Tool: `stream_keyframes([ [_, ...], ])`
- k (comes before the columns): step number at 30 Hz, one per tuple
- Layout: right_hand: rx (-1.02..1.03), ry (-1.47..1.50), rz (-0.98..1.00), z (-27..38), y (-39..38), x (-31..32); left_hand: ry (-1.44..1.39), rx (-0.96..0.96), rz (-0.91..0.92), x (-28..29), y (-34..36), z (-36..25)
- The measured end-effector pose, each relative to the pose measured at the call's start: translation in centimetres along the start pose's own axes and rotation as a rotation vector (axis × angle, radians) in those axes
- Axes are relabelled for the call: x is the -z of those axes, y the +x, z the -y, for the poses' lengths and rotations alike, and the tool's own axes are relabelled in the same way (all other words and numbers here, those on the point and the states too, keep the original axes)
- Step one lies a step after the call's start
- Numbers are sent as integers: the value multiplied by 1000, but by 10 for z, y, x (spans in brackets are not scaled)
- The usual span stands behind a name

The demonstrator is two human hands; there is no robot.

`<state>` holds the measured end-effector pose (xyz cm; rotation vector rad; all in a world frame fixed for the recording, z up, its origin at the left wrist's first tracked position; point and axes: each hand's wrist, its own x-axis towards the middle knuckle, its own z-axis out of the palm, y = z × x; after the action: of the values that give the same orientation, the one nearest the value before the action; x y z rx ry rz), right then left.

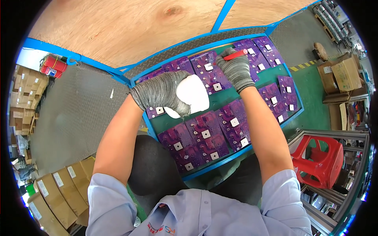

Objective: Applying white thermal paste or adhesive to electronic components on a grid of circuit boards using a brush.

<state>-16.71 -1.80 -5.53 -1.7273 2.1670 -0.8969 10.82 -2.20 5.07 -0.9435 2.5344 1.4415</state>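
Left hand (163, 91), gloved, is gripping a white rounded object (195, 94) at frame centre, object sitting at that hand's right edge. Right hand (236, 70), gloved, is closing around a red marker-like tool (235, 55), upper centre-right. Purple circuit boards (205, 142) are lying beneath and around both on the green tabletop (216, 101); can't tell if right fingertips are touching one.

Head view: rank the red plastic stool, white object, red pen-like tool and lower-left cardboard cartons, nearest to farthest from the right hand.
From the right hand:
1. Red pen-like tool: in its grip.
2. White object: to its left, held by the left hand.
3. Red plastic stool: lower right.
4. Cardboard cartons: lower left.
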Motion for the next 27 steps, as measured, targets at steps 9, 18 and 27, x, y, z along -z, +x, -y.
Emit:
stream_keyframes([
  [9, -11, 20, 151, 5, -13, 10, 22, 30, 56, 2, 0, -8],
  [18, 7, 52, 142, -3, -16, 17, -18, 10, 50, -1, -1, -6],
  [27, -52, 159, 87, -22, -15, 22, 50, -13, 2, -2, -4, -11],
])
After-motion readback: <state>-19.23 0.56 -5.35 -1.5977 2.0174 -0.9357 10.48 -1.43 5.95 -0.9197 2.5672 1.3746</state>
